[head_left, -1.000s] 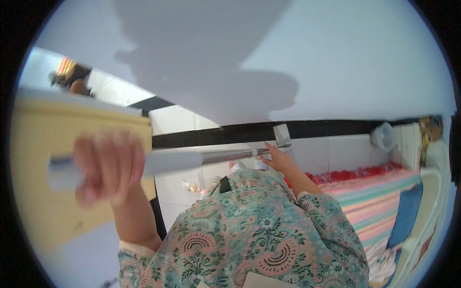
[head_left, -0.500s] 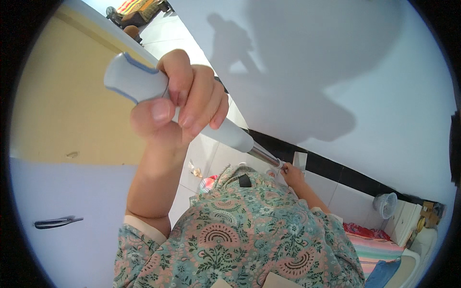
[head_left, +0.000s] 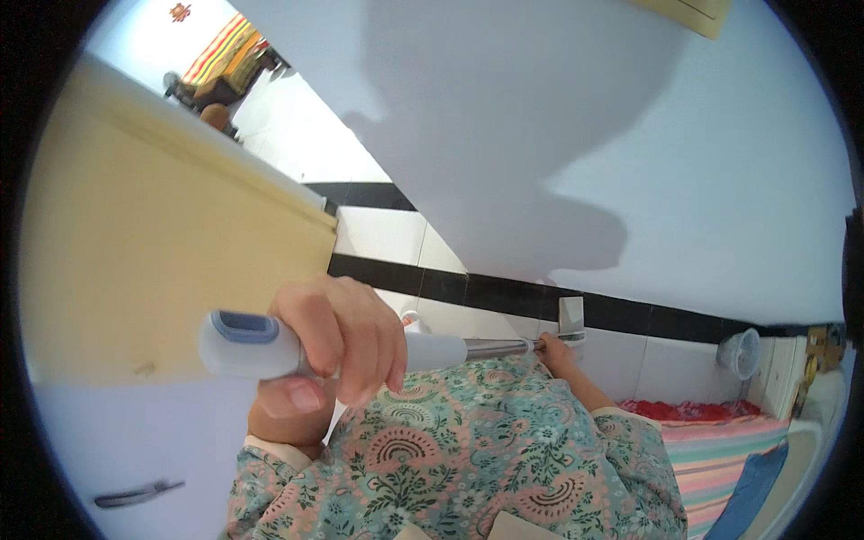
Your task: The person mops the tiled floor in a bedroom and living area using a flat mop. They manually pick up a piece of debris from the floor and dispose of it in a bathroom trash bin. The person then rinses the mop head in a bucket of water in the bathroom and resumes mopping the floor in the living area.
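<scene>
Left hand point(head_left: 337, 346) has a snug grip on the white handle point(head_left: 247, 358) over on the left, and the right hand point(head_left: 560, 355) holds the metal shaft point(head_left: 495, 348) farther right. The whole pole point(head_left: 436, 352) runs pretty much crosswise in front of the floral top point(head_left: 486, 441).
</scene>
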Demonstrator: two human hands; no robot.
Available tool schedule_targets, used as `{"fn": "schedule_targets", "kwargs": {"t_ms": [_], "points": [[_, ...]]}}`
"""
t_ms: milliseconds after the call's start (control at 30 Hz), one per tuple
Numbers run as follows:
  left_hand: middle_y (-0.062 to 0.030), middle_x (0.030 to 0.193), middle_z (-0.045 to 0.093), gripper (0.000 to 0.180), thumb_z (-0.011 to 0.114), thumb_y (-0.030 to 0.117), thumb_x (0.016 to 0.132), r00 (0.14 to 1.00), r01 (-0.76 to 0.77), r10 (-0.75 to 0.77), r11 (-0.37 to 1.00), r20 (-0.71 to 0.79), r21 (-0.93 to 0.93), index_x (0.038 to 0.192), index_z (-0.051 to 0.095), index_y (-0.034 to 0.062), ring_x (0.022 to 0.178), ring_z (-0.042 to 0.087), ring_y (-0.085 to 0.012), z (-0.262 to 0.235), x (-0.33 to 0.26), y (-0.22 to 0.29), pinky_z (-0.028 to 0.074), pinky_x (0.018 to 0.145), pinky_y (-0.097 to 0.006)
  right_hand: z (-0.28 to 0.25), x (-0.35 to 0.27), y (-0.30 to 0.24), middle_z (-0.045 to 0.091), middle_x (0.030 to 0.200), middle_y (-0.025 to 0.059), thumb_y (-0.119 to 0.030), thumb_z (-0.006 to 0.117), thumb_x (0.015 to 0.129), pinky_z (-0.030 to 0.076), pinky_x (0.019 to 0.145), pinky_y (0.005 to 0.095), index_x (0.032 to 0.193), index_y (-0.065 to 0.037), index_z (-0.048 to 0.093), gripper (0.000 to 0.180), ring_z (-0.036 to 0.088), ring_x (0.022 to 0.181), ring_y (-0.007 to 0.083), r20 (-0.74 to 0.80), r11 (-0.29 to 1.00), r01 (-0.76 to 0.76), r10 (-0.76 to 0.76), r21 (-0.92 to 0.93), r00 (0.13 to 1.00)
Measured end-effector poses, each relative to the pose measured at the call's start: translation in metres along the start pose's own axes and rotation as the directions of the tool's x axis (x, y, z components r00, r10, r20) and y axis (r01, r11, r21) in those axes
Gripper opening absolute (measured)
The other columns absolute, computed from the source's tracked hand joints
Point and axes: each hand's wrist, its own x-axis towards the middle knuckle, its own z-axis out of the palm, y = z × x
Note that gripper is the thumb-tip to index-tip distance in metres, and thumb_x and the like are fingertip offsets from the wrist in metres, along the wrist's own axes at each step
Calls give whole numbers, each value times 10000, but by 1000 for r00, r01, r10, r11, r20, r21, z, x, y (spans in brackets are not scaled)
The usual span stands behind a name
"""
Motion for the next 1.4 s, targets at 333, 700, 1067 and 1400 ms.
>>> {"fn": "schedule_targets", "kwargs": {"t_ms": [333, 700, 1067, 1400], "points": [[-41, 512, 514, 239, 613, 116, 716, 966, 216, -206, 975, -156, 56, 581, 422, 66, 457, 493, -167, -79, -84, 60, 448, 531, -314, 87, 37, -77, 596, 822, 177, -133, 509, 768, 386, 639, 419, 827, -58, 567, 111, 529, 761, 373, -184, 899, -249, 330, 360, 926], [14, 443, 459, 293, 623, 118, 720, 990, 140, -138, 985, -28, 100, 581, 365, 133, 359, 416, -76, -153, -66, 152, 391, 411, -217, 109, 63, -259, 571, 788, 117, -104, 581, 726, 445, 656, 445, 793, -110, 555, 73, 574, 785, 328, -239, 921, -218, 302, 323, 923], [-30, 601, 480, 182, 592, 153, 745, 923, 111, -107, 994, 369, 10, 681, 428, 106, 564, 496, -154, -134, -8, 114, 412, 558, -314, 47, 35, -190, 571, 914, 72, -62, 556, 700, 466, 717, 399, 874, -117, 563, 182, 574, 869, 288, -525, 781, -313, 604, 541, 599], [-68, 743, 617, 170, 659, 50, 698, 724, 362, -519, 846, 454, 391, 742, 499, 83, 791, 620, -230, -94, 21, 6, 403, 934, -436, 38, 14, -90, 536, 1128, 39, -113, 536, 776, 463, 800, 377, 1040, -131, 537, 264, 554, 974, 289, -549, 668, -323, 739, 671, 390]]}}
